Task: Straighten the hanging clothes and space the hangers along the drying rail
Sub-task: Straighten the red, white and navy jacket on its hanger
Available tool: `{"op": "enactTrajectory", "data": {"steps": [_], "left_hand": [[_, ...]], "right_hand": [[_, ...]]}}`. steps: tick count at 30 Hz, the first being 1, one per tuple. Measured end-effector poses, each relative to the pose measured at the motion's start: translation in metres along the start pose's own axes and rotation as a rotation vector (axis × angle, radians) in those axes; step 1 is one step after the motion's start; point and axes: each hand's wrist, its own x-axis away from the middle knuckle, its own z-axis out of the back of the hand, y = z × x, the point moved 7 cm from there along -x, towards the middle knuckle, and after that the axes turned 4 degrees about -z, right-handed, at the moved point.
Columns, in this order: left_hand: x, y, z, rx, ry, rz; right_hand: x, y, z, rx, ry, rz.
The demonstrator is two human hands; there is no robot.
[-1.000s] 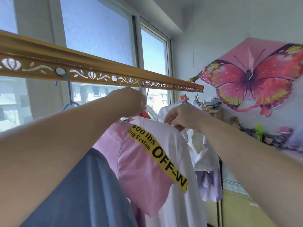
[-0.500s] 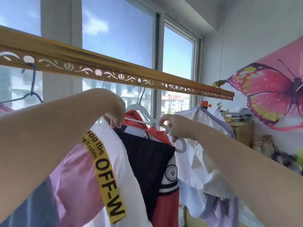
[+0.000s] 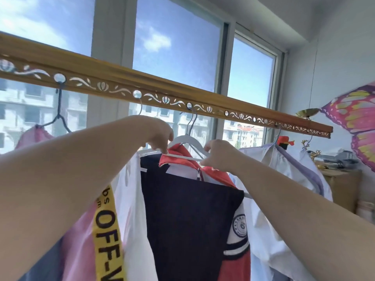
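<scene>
A gold drying rail (image 3: 125,82) with round holes crosses the view above me. A white hanger (image 3: 187,139) hooks into one hole and carries a navy and red jacket (image 3: 186,216). My left hand (image 3: 157,131) pinches the hanger's left side at the red collar. My right hand (image 3: 220,155) grips its right arm. To the left hangs a pink and white shirt with a yellow strap (image 3: 107,236). A pale blue-white shirt (image 3: 284,179) hangs to the right.
A dark hanger (image 3: 58,116) holds a pink garment (image 3: 30,136) at far left. Large windows (image 3: 178,47) stand behind the rail. A butterfly kite (image 3: 357,118) is on the right wall above a wooden cabinet (image 3: 341,187) with clutter.
My view has swung left. Both hands left the pink and white shirt and now hold the white hanger with the navy and red jacket.
</scene>
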Motion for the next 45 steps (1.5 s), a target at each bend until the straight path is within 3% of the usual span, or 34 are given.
{"op": "enactTrajectory", "data": {"steps": [8,11,14,19,24,30,39,42,45], "left_hand": [[-0.019,-0.004,0.016,0.431,0.095,-0.084],[-0.027,0.003,0.019,0.483,0.134,-0.1],[-0.036,0.008,0.018,0.419,0.203,-0.112],[-0.043,0.007,0.014,0.279,0.334,-0.151],[-0.05,-0.003,0.011,0.333,0.303,-0.158],[-0.053,-0.014,0.009,0.335,0.301,-0.132],[-0.046,-0.006,0.001,-0.151,0.282,-0.07],[-0.041,0.009,0.016,-0.237,0.401,-0.013],[-0.04,0.051,0.026,-0.181,0.449,-0.195]], "right_hand": [[-0.012,-0.003,0.007,-0.589,-0.132,-0.157],[-0.026,-0.005,0.013,-0.541,-0.004,-0.151],[-0.034,-0.006,-0.005,-0.482,-0.048,-0.232],[-0.039,-0.011,-0.031,-0.69,-0.149,-0.316],[-0.056,-0.002,-0.032,-0.679,0.071,-0.389],[-0.05,0.023,0.016,-0.751,0.374,-0.412],[-0.004,0.1,0.018,-0.846,0.352,-0.554],[0.009,0.114,0.016,-0.871,0.326,-0.569],[0.014,0.123,0.015,-0.906,0.27,-0.543]]}}
